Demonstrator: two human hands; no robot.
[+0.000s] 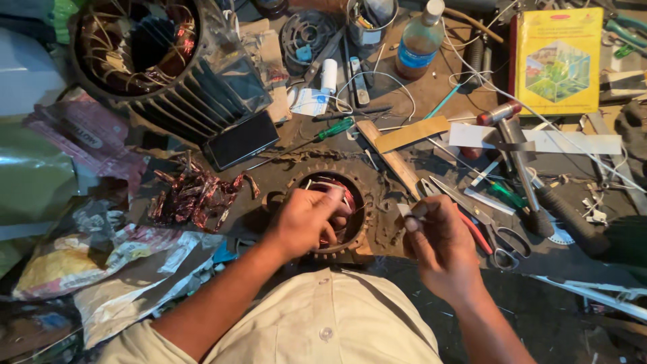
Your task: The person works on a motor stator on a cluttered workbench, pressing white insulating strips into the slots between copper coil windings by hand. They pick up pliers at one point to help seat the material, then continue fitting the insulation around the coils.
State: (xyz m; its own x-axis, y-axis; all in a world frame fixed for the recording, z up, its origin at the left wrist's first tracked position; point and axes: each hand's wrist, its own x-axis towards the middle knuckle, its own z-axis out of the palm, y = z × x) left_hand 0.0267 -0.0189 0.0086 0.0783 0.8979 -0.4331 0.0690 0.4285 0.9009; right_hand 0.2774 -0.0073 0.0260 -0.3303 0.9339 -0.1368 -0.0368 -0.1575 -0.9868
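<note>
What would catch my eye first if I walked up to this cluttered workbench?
Probably the round rusty motor stator at the centre, where the left hand reaches into its bore while the right hand pinches a small pale strip beside it. Next, the big finned motor housing with copper windings at upper left, and the bright yellow box at upper right.

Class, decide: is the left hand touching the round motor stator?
Touching: the head view shows the left hand resting on the stator, fingers inside its bore.
</note>
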